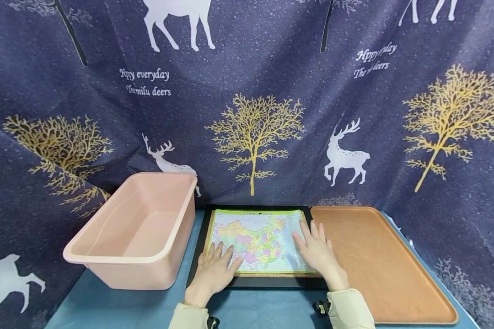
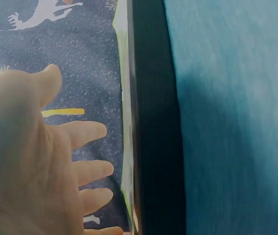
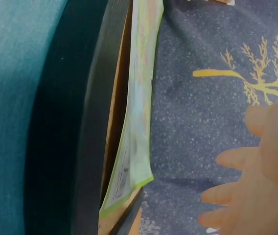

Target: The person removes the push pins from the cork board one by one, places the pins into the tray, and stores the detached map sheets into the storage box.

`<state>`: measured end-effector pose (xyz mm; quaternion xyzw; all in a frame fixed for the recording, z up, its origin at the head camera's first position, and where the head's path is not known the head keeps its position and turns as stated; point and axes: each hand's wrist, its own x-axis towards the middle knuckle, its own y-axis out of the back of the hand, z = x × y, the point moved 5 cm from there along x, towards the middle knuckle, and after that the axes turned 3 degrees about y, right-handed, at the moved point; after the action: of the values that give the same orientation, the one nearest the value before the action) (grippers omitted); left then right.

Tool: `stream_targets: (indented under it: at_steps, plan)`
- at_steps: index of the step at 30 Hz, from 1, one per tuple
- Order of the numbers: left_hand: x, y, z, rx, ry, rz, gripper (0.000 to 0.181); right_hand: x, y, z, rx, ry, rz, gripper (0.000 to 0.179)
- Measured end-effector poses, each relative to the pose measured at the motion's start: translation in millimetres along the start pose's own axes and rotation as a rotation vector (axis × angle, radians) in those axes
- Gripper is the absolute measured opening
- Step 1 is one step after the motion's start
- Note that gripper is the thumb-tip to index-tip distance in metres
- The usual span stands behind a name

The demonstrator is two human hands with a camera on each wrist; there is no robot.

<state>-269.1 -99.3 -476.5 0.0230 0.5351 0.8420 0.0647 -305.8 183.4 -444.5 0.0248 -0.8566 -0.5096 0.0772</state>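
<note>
A colourful map sheet (image 1: pixel 251 240) with a green border lies on a brown board (image 1: pixel 267 275) inside a black frame (image 1: pixel 271 283). My left hand (image 1: pixel 214 274) is spread over the map's lower left corner, fingers extended. On the other side, my right hand (image 1: pixel 317 251) reaches over the map's right edge, its fingers also spread. Both wrist views show the left hand (image 2: pixel 36 161) and right hand (image 3: pixel 261 171) with nothing in their grasp. In the right wrist view the map's edge (image 3: pixel 141 122) bows, and one corner stands slightly off the board.
A deep pink plastic tub (image 1: pixel 127 260) stands left of the frame. To the right lies a flat brown tray (image 1: pixel 391 265). Blue cloth (image 1: pixel 267 308) covers the table, and a dark curtain (image 1: pixel 280 68) with deer and trees hangs behind.
</note>
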Motion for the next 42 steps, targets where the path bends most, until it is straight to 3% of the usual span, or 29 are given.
stream_targets:
  at_steps: [6,15,24,30,37,42]
  plan:
    - [3.7,-7.7,2.5,-0.022,0.018,-0.032,0.072,5.7,-4.8,-7.6,0.028,0.049,-0.003,0.067]
    - [6.9,-13.9,5.5,0.021,0.0,-0.064,0.06,17.5,-13.1,-15.8,0.053,0.088,-0.006,0.064]
    - [7.8,-13.8,10.8,0.067,-0.02,-0.033,0.058,33.7,-25.7,-33.0,0.055,0.158,-0.013,0.063]
    - [4.8,-12.1,6.9,0.067,0.0,-0.015,0.058,48.3,-38.0,-50.0,0.064,0.198,-0.047,0.058]
    - [7.2,-16.0,8.1,0.071,0.002,-0.049,0.059,68.4,-42.7,-53.8,0.063,0.215,-0.085,0.056]
    - [7.1,-14.5,7.0,0.079,-0.001,-0.033,0.059,87.7,-46.8,-56.2,0.057,0.24,-0.107,0.054]
